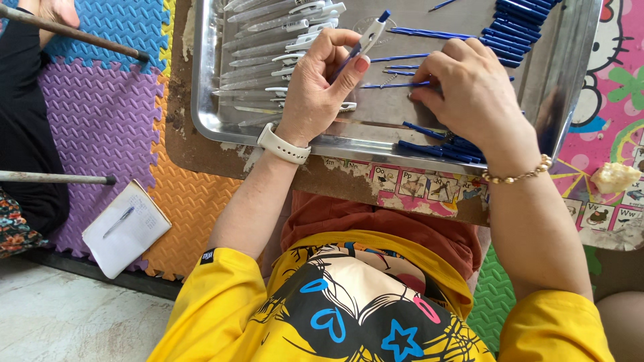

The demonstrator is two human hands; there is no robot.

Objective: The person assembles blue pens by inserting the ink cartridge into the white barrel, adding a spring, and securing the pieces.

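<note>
Pen (365,41) pinched in left hand (322,84) fingers, right hand (469,94) fingers on refills (402,85), tray (208,124) crowded.

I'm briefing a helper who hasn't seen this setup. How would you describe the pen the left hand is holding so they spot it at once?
Find the steel tray on the low table. Above its middle, the left hand, with a white wristband, pinches a pen. It is the only one lifted off the tray, tilted, with a clear barrel and blue end, while the other clear pens lie flat in rows.

One metal tray (208,121), one notepad (126,228), two hands, many pen parts.
</note>
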